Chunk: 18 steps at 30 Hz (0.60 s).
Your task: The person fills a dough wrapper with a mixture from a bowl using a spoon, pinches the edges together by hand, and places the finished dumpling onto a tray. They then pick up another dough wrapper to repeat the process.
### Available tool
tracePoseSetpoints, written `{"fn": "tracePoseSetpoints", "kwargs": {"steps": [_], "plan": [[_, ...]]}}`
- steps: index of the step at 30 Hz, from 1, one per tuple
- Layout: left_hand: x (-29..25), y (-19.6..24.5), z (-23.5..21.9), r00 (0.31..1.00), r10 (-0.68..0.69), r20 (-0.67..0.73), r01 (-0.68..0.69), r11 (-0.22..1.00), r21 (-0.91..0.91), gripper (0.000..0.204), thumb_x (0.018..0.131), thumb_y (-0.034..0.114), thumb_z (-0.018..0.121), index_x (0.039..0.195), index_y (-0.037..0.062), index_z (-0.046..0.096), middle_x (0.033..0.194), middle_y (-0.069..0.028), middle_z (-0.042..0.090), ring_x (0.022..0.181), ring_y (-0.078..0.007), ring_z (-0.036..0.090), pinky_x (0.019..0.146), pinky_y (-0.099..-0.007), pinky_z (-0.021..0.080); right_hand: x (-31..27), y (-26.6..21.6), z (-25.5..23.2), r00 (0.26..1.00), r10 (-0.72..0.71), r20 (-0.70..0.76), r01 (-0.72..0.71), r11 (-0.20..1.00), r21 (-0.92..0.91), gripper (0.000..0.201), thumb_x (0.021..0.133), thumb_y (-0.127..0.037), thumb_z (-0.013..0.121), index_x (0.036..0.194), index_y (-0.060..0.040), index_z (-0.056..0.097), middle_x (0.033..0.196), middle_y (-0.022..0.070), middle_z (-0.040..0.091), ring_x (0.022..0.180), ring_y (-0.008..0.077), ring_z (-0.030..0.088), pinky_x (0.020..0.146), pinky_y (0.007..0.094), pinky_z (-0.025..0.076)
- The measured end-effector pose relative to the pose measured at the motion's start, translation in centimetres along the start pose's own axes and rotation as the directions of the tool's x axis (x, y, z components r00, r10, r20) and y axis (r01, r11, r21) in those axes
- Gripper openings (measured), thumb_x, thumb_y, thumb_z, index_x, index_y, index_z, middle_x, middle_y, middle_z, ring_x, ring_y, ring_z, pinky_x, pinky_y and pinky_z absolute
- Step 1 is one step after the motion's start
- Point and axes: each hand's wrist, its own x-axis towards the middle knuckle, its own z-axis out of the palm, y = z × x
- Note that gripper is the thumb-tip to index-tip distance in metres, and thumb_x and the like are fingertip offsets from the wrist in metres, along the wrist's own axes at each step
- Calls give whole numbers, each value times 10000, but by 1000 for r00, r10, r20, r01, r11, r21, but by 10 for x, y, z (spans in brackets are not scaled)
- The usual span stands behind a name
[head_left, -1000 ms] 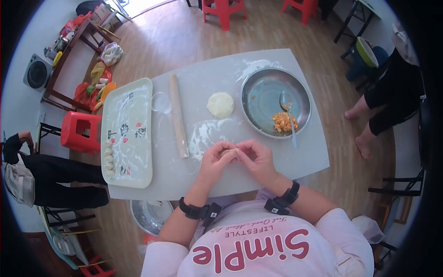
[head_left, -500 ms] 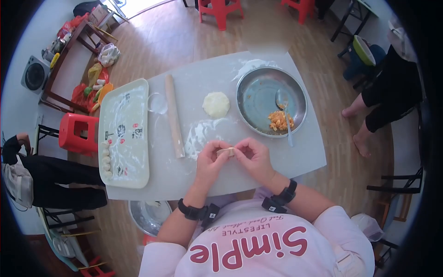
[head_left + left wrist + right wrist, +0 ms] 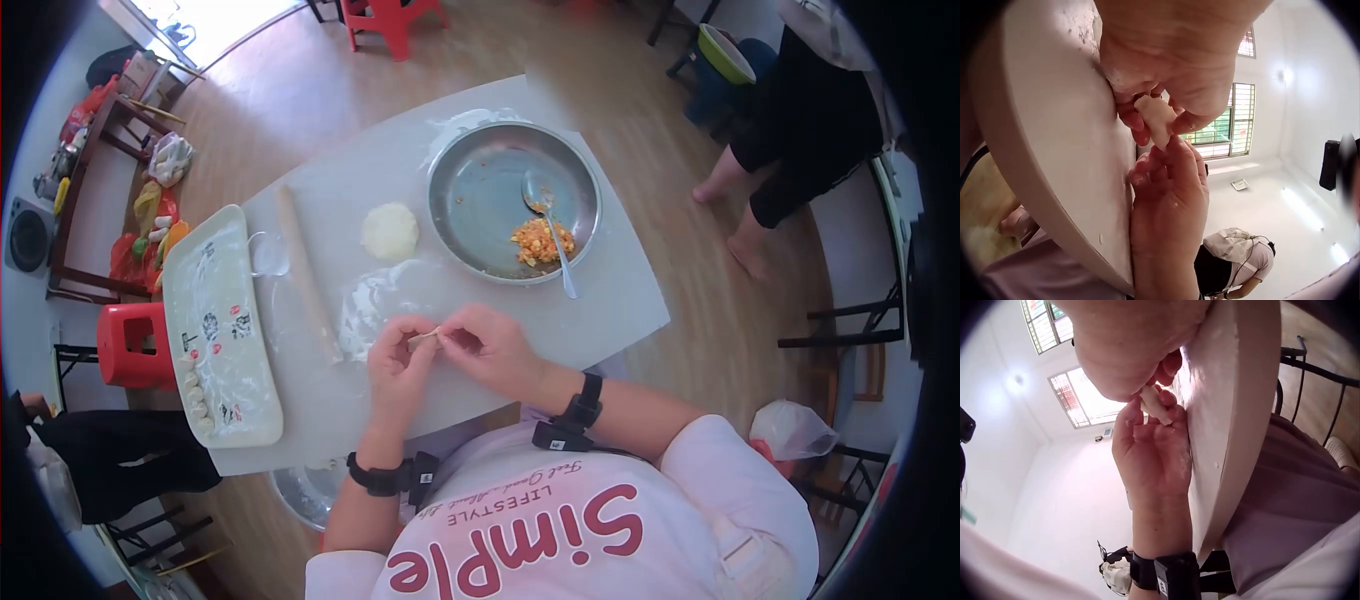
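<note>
Close over the near part of the table, a small pale dumpling (image 3: 1157,119) is pinched between both hands. My left hand (image 3: 395,368) holds one end with curled fingers and thumb. At the other end, my right hand (image 3: 497,352) pinches the dough edge between thumb and fingers. From the right wrist view, the folded dumpling (image 3: 1155,405) shows between the fingertips of both hands; its inside is hidden. Ahead of the hands lie a round dough wrapper (image 3: 390,231) and a patch of white flour (image 3: 372,312).
A metal pan (image 3: 470,265) holds orange filling (image 3: 541,242) and a spoon (image 3: 557,240). On the left are a wooden rolling pin (image 3: 308,275), a clear round ring (image 3: 269,255) and a floured tray (image 3: 262,400) with several dumplings (image 3: 196,396). Another person's legs (image 3: 760,195) stand at right.
The head view has turned, so the table and its things appear shifted left and tilted. Both hands keep pinching the dumpling, with slight finger movement along it.
</note>
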Motion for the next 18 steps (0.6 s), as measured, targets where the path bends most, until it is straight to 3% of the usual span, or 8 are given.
{"fn": "tracePoseSetpoints", "kwargs": {"steps": [4, 9, 10, 12, 15, 18], "plan": [[4, 0, -3, 998, 38, 46, -40, 998, 41, 126, 861, -45, 575, 981, -10, 585, 948, -39, 596, 872, -100, 562, 757, -243, 473, 3, 3, 0, 999, -26, -23, 26, 1000, -2, 98, 845, -80, 636, 926, -33, 610, 785, 83, 574, 644, 184, 563, 587, 302, 469], [2, 2, -4, 1000, -2, 20, 0, 996, 92, 106, 856, -44, 572, 957, -10, 582, 941, -37, 585, 874, -107, 562, 755, -245, 473, 1, -3, 1, 989, 150, -9, -148, 985, 83, 112, 855, -112, 627, 942, -44, 611, 801, 94, 584, 671, 203, 578, 617, 315, 483], [3, 1, -5, 1000, -11, 9, 10, 993, 116, 97, 855, -43, 569, 946, -10, 581, 941, -36, 582, 872, -109, 563, 754, -246, 473, 1, -3, 1, 988, 149, -41, -147, 988, 58, 112, 855, -112, 627, 942, -44, 611, 801, 94, 584, 671, 203, 578, 617, 315, 483], [3, 0, -6, 1000, 14, 22, -16, 995, 103, 95, 858, -38, 572, 947, -5, 578, 941, -36, 581, 868, -110, 564, 754, -246, 473, 2, -2, 0, 992, 124, -10, -123, 990, 76, 118, 867, -100, 637, 972, -48, 621, 807, 51, 587, 672, 121, 563, 604, 259, 475], [3, -2, -4, 998, 54, 18, -55, 995, 85, 95, 864, -29, 578, 953, 3, 575, 944, -37, 579, 864, -111, 564, 754, -244, 471, 3, 4, 1, 999, 31, -21, -30, 997, 75, 109, 871, -103, 633, 965, -50, 621, 801, 46, 588, 679, 125, 566, 609, 262, 476], [4, -3, -6, 998, 62, 11, -62, 994, 90, 96, 872, -18, 585, 963, 9, 571, 946, -39, 579, 868, -110, 563, 758, -241, 468, 3, 6, 0, 999, 38, 3, -38, 998, 49, 107, 879, -121, 621, 961, -51, 620, 795, 43, 589, 684, 135, 571, 609, 276, 477]]}}
